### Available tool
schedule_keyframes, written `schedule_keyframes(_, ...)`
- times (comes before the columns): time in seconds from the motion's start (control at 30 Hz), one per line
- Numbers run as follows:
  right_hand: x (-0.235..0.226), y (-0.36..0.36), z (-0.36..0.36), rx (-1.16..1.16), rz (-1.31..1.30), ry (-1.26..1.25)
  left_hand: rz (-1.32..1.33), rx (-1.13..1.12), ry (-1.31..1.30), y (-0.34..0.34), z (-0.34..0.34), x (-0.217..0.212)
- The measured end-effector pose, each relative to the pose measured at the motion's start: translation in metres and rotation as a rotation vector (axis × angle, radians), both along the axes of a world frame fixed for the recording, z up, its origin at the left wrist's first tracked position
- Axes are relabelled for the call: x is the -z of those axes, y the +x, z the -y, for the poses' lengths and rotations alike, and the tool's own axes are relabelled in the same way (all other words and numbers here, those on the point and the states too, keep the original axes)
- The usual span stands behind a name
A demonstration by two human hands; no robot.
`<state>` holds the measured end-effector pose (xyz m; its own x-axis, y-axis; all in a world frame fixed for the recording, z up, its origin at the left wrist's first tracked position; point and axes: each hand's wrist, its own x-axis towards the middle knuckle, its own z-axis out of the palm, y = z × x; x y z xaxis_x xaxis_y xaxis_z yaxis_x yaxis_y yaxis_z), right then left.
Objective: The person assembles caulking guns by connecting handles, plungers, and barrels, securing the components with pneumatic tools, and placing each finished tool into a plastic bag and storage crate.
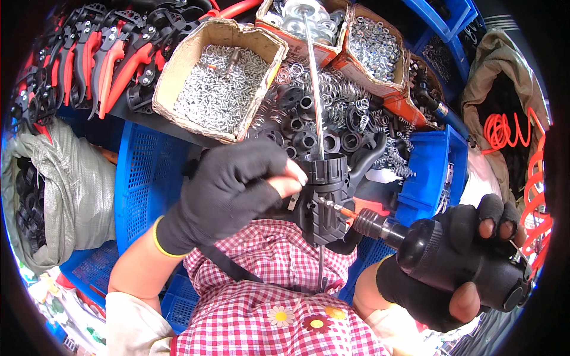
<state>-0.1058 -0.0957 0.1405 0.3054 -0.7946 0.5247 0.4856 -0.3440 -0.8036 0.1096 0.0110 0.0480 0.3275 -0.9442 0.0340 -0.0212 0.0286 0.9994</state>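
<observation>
My right hand (469,255), in a black fingertip-less glove, grips a black air screwdriver (415,249) lying nearly level. Its bit (339,207) points left at the side of a ribbed black plastic housing (325,207); whether the tip touches cannot be told. A metal rod (314,89) runs upright through the housing. Beside the housing's upper left, my left hand (237,184), gloved the same way, has thumb and forefinger pinched together. What they hold, if anything, is too small to make out. A curved black handle (369,157) extends up from behind the housing.
A cardboard box of small screws (222,89) stands beyond my left hand. Springs and black rings (320,118) lie in a heap beside it. Red-and-black levered tools (107,59) pile up far left. Boxes of nuts (374,47), blue crates (148,184) and a coiled red hose (504,133) surround the spot.
</observation>
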Motion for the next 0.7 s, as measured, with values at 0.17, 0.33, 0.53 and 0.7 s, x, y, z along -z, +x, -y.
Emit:
schedule_keyframes(0.17, -0.005, -0.001, -0.007, -0.015, -0.073, 0.099, 0.067, 0.072, -0.111, -0.012, 0.000, 0.007)
schedule_keyframes(0.33, 0.001, 0.001, -0.001, -0.151, 0.005, 0.082, 0.096, 0.068, -0.174, -0.015, 0.002, 0.010)
schedule_keyframes(0.53, 0.001, -0.004, 0.001, -0.177, -0.012, 0.076, 0.115, 0.082, -0.138, -0.017, 0.006, 0.008)
schedule_keyframes(0.7, 0.002, -0.001, -0.001, -0.074, 0.015, 0.112, 0.217, 0.094, -0.243, -0.016, 0.013, 0.012)
